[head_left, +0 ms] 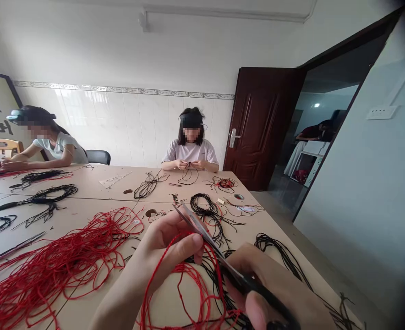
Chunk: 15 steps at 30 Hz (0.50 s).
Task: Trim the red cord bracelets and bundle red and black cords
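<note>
A loop of red cord (185, 293) was pinched in the left hand (164, 243), its fingers curled closely around it — black-handled scissors (197, 224) were gripped in the closed right hand (271, 293), blades directed toward 11 o'clock. A heap of red cords (51, 270) lay at 9 o'clock, black cords (205, 215) at 12 o'clock.

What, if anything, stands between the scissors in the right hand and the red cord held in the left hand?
Nothing visible does. The scissors in the right hand lie against the left hand, right beside the red cord it holds, with no other object between blades and cord.
</note>
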Each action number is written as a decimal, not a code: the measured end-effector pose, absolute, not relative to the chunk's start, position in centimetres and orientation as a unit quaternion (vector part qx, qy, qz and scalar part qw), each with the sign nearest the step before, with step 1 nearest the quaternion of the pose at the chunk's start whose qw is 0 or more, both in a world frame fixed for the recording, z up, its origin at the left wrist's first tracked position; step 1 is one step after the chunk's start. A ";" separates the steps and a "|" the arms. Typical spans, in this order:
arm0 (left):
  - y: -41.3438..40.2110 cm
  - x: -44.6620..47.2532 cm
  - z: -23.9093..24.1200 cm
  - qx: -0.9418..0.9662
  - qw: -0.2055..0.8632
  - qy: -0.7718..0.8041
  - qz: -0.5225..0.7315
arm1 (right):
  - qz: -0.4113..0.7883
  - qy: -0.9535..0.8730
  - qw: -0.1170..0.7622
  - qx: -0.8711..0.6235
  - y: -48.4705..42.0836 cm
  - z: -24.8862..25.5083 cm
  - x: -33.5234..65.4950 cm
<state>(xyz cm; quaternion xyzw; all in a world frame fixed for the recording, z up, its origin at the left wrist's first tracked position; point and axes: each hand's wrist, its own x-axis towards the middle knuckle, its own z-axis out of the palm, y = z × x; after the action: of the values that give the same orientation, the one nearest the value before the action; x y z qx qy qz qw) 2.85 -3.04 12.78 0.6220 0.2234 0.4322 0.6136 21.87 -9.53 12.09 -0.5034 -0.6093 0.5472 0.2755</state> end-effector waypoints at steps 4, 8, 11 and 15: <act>-4.4 3.4 12.8 0.592 0.603 0.253 0.471 | 0.543 -0.625 0.261 -0.497 -9.5 12.9 21.7; -5.2 4.1 12.7 0.571 0.598 0.236 0.510 | 0.525 -0.648 0.242 -0.496 -9.5 13.6 21.7; -5.4 4.3 12.7 0.561 0.596 0.244 0.520 | 0.521 -0.642 0.229 -0.513 -9.4 13.6 21.8; -5.7 4.3 13.0 0.552 0.585 0.269 0.530 | 0.514 -0.637 0.224 -0.529 -9.3 13.4 21.8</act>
<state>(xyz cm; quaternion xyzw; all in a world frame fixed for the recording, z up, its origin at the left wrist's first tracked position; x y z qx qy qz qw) 4.32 -5.74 12.98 0.5518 0.2687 0.5296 0.5855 21.77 -9.33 13.44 -0.5285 -0.6372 0.5141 0.2243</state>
